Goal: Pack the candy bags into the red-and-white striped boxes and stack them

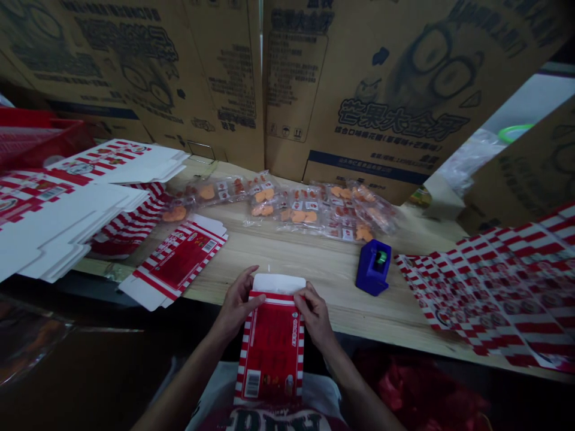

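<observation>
Head view: the left hand [236, 305] and right hand [317, 317] are holding a striped paper box [270, 353], fingers [303, 299] closed on its top edge; a blue tape holder [372, 267] is standing beyond them.

One left hand [236, 302], one right hand [317, 317], one box [269, 350] between them.
On one desk [314, 266]: one flat box [173, 263], two stacks [117, 161] [58, 230] of flat boxes, one tape dispenser [372, 266], one spread of printed sheets [498, 299], and snack packets [296, 209], overlapped past exact count. Beyond it: one red crate [40, 137], one green ring [516, 133], at least three cardboard cartons [386, 90].
</observation>
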`<state>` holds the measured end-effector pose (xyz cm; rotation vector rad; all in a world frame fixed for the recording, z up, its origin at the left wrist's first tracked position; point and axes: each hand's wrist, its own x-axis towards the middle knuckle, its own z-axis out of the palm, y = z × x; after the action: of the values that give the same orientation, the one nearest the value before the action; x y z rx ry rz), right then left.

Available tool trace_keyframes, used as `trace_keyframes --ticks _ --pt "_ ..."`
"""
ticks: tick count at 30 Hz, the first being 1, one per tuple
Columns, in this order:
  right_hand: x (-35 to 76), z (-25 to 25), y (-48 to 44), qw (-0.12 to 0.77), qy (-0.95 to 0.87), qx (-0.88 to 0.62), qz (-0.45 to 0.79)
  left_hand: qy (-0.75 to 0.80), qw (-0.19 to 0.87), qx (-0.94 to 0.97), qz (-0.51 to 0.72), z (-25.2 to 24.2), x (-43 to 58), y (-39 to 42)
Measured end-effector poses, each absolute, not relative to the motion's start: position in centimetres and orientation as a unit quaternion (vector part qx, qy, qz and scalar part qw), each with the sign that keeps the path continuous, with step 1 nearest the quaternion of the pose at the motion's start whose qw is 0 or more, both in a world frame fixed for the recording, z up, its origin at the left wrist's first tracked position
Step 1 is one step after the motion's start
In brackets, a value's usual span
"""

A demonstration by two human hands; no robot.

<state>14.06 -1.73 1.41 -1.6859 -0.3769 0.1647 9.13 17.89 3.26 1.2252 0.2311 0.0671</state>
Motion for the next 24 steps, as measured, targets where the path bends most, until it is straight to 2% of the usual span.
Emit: trace_keyframes --ticks 5,8,18,24 --pt "13.4 1.1 -1.3 0.691 -0.107 -0.713 0.055 0.107 0.815 0.569 0.011 3.1 9.4 18.2" --pt "13.4 0.9 -1.3 0.718 -0.089 -0.684 0.095 0.118 0.811 0.572 0.003 3.2 9.3 18.6" --pt "14.9 1.8 -1.5 0.684 -0.126 -0.707 0.124 0.121 0.733 0.669 0.025 2.8 9.5 19.0" --pt "15.2 2.4 -2.2 0.634 -0.199 -0.737 0.124 0.068 0.696 0.714 -0.040 4.2 9.7 19.8"
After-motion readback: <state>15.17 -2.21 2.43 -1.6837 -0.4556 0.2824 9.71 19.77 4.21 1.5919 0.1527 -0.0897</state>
